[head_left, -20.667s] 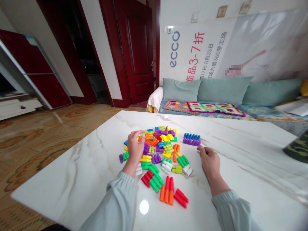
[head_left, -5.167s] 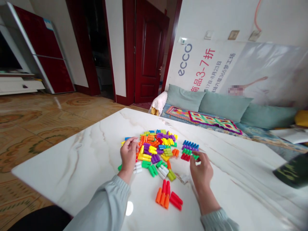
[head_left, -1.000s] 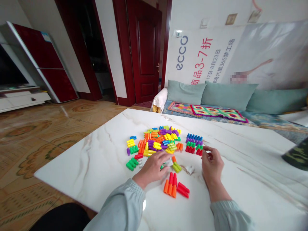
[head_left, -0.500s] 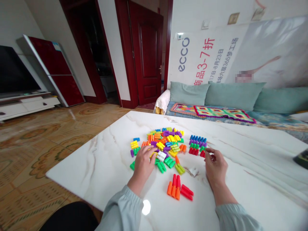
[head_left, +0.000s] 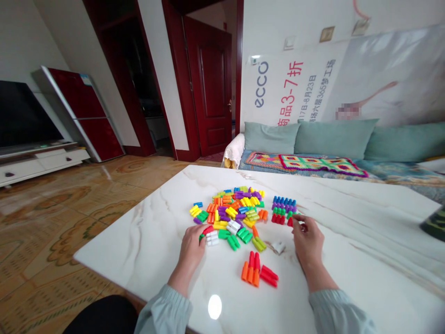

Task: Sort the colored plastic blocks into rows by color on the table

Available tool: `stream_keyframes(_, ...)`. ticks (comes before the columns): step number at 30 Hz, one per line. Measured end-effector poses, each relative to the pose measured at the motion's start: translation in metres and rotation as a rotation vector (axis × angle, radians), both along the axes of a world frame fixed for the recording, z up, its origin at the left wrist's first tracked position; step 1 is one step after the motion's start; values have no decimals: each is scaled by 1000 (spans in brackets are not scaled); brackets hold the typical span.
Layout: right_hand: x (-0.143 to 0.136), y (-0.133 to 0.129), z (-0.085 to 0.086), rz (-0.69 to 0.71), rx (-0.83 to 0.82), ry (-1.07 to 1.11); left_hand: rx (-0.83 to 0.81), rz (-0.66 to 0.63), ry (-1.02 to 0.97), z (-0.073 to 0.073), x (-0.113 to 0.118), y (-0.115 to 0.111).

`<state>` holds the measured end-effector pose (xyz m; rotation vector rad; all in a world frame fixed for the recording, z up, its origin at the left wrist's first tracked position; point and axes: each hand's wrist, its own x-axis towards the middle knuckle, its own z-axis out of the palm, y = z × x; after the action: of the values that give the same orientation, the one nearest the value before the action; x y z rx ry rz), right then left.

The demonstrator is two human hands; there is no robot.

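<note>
My left hand (head_left: 192, 245) is at the near left edge of a pile of colourful plastic peg-shaped building blocks (head_left: 251, 201). Its fingers are closed on a red building block (head_left: 207, 230). Right beside those fingertips lie a white block (head_left: 212, 239) and a partly hidden green one. My right hand (head_left: 308, 237) rests on the table at the near right corner of a set of blocks in blue, purple, green and red rows (head_left: 284, 204). Thumb and forefinger pinch a red block (head_left: 290, 222) at the end of the red row.
On the white marble-patterned table (head_left: 146, 222), joined orange and red blocks (head_left: 251, 271) lie nearest me, with a loose red block (head_left: 269, 276) alongside. A dark object (head_left: 434, 225) stands at the right edge. Beyond the table is a sofa with green cushions (head_left: 333, 138).
My left hand has drawn back toward me and left from over the pile, uncovering orange, yellow and white blocks. A red block now shows at its fingertips. My right hand stays at the rows.
</note>
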<state>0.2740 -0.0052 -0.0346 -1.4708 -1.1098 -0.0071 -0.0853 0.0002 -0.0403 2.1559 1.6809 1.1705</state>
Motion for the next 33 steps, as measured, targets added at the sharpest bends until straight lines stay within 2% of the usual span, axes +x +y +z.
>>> stream_keyframes(3,0,0,1,19,-14,19,-12,63,-110,8,1,3)
stream_keyframes(7,0,0,-1,35,-15,14,10,168,-542,21,9,12)
stream_keyframes(10,-1,1,-2,52,-16,0,-102,59,-865,34,27,21)
stream_keyframes(13,-3,2,0,69,-23,-3,-187,-69,-993,47,54,26)
stream_keyframes(16,-10,1,5,118,-26,-28,-219,-176,-966,54,82,24)
stream_keyframes(20,-32,-5,17,288,-20,-101,-212,-325,-772,44,106,11)
stream_keyframes(25,-67,-17,31,641,-102,-194,134,-526,-269,31,111,-1)
stream_keyframes(28,-77,-19,31,733,-111,-217,234,-530,-195,30,110,-1)
stream_keyframes(33,-76,-18,28,738,-116,-218,276,-456,-201,29,108,1)
